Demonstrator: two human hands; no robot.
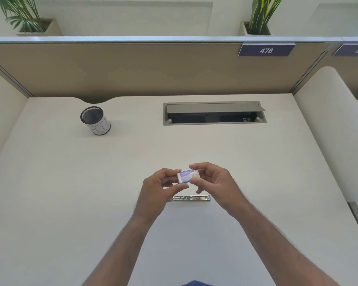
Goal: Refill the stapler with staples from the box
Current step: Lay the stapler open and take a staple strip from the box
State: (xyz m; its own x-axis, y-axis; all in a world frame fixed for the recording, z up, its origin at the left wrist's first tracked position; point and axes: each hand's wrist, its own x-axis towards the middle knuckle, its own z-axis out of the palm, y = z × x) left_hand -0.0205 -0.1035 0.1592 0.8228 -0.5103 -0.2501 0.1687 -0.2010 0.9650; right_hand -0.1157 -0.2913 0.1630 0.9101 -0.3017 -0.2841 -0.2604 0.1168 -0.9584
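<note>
A small blue and white staple box (188, 175) is held above the desk between both hands. My left hand (159, 189) pinches its left end, where a white inner tray edge shows. My right hand (212, 180) grips its right end with thumb and fingers. Below the hands, a metal stapler (191, 198) with a blue tip lies flat on the white desk (91, 193), stretched out long; its left part is hidden behind my left hand.
A black mesh cup labelled BIN (95, 120) stands at the back left. A grey cable hatch (214, 113) with its lid raised is sunk into the desk at the back. Beige partition panels enclose the desk on three sides.
</note>
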